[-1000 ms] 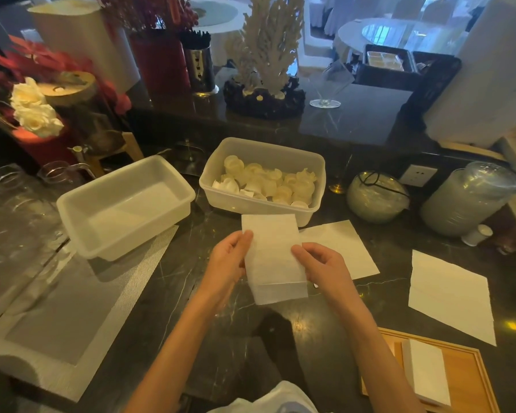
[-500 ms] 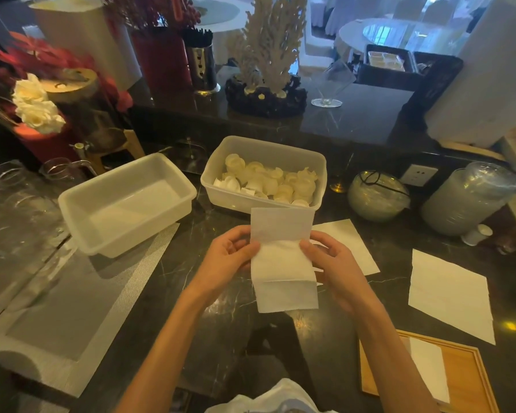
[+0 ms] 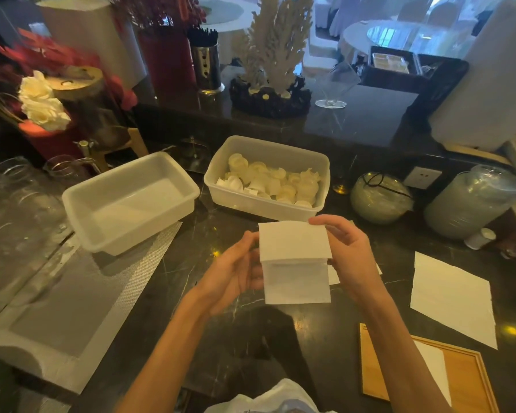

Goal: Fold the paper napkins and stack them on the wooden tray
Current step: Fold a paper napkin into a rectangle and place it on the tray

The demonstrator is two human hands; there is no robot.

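Note:
I hold a white paper napkin (image 3: 295,263) in the air above the dark marble counter, its top part bent over toward me along a crease. My left hand (image 3: 236,269) grips its left edge and my right hand (image 3: 349,257) pinches its upper right corner. A wooden tray (image 3: 465,380) lies at the lower right with one folded napkin (image 3: 435,371) on it, partly hidden by my right forearm. An unfolded napkin (image 3: 453,296) lies flat on the counter to the right. Another flat napkin (image 3: 334,275) shows just behind my right hand.
Behind the held napkin stands a plastic tub of white pieces (image 3: 268,180), with an empty white tub (image 3: 128,201) to its left. Glassware (image 3: 18,204) crowds the far left beside a mesh mat (image 3: 72,293). Wrapped lid stacks (image 3: 471,201) and a round bowl (image 3: 380,198) stand at the right.
Both hands have raised the napkin and turned its upper part down toward me, making a crease across it. My right hand moved up to the top right corner.

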